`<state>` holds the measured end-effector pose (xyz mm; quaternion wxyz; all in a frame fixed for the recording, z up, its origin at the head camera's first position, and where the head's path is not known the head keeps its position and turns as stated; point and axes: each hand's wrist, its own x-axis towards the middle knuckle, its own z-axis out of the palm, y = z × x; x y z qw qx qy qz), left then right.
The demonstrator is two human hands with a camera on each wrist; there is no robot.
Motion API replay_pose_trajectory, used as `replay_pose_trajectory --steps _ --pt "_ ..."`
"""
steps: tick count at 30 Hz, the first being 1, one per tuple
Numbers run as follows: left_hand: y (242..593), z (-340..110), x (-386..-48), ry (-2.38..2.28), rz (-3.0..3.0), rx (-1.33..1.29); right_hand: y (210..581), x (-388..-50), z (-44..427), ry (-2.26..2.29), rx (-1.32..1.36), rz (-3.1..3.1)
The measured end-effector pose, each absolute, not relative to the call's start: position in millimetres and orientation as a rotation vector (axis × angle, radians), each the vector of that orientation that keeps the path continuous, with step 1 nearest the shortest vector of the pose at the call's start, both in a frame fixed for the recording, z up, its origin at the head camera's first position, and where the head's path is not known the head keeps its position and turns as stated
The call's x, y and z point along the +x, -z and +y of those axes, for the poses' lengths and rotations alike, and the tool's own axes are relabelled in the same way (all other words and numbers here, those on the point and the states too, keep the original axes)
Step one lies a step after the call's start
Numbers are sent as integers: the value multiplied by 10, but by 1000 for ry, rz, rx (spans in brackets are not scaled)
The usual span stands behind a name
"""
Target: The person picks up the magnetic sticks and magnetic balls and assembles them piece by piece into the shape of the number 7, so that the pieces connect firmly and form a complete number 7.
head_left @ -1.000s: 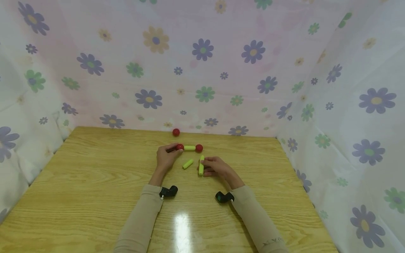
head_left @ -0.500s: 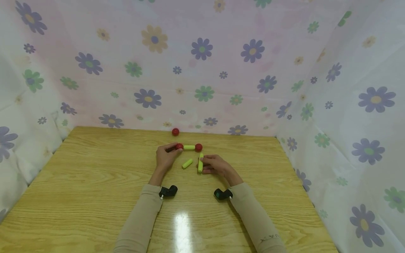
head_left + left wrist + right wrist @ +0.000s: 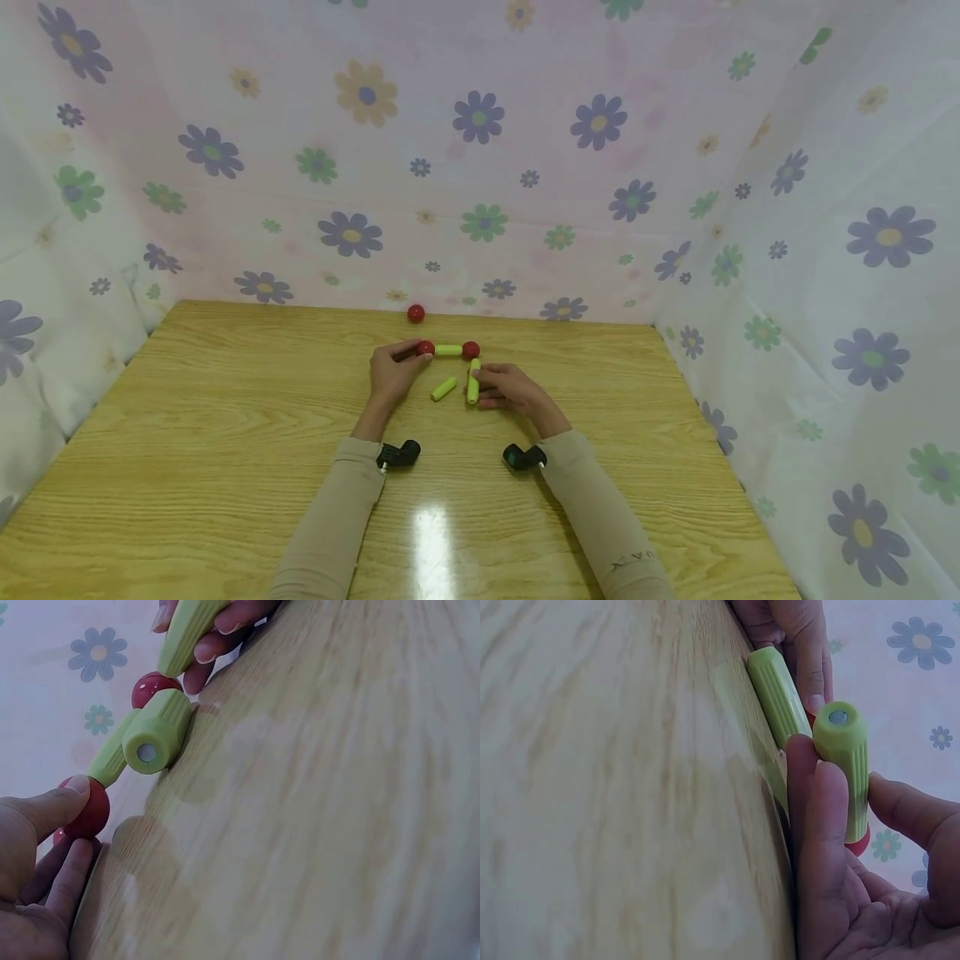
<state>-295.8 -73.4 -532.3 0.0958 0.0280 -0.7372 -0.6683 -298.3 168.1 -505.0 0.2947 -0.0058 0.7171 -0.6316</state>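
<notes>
My left hand (image 3: 392,377) pinches a red ball (image 3: 91,810) between thumb and fingers. From that ball a yellow-green ribbed rod (image 3: 448,350) runs right to a second red ball (image 3: 471,350). My right hand (image 3: 516,390) pinches another yellow-green rod (image 3: 844,769) by its side; a round silver disc shows in its near end. The far end of this rod is close to the second ball, and I cannot tell whether they touch. Between the hands a loose rod (image 3: 444,388) lies slantwise on the table, also with a silver disc (image 3: 146,753) in its end.
A single red ball (image 3: 416,313) sits near the back edge of the wooden table (image 3: 225,467). Flowered cloth (image 3: 480,167) hangs behind the table and at both sides. Each wrist wears a black camera (image 3: 401,453).
My right hand has moved slightly forward and left, bringing its rod closer to the right-hand ball. The left hand keeps its hold, and the loose rod lies still.
</notes>
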Motion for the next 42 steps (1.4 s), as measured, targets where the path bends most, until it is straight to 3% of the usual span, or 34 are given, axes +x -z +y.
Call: replay_pose_trajectory --steps 42 --pt "5317 -773 -2958 2065 -2211 -4 5012 -2972 1608 1701 45 1916"
